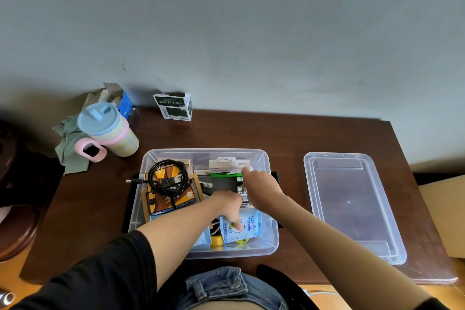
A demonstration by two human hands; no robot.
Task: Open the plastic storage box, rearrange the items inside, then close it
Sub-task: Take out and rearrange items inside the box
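Storage box (273, 239) sits lidless mid-table — left hand (230, 205) pinches the wet-wipes pack (247, 228), right hand (261, 187) reaches in, grip unclear.

The storage box (273, 211) is clear, smooth plastic, and right of it its lid (352, 204) lies in the same glossy see-through plastic on the dark, polished wood table (289, 133). Inside the box, a shiny soft wipes pack (247, 228); left of the box, matt crumpled green cloth (68, 148).
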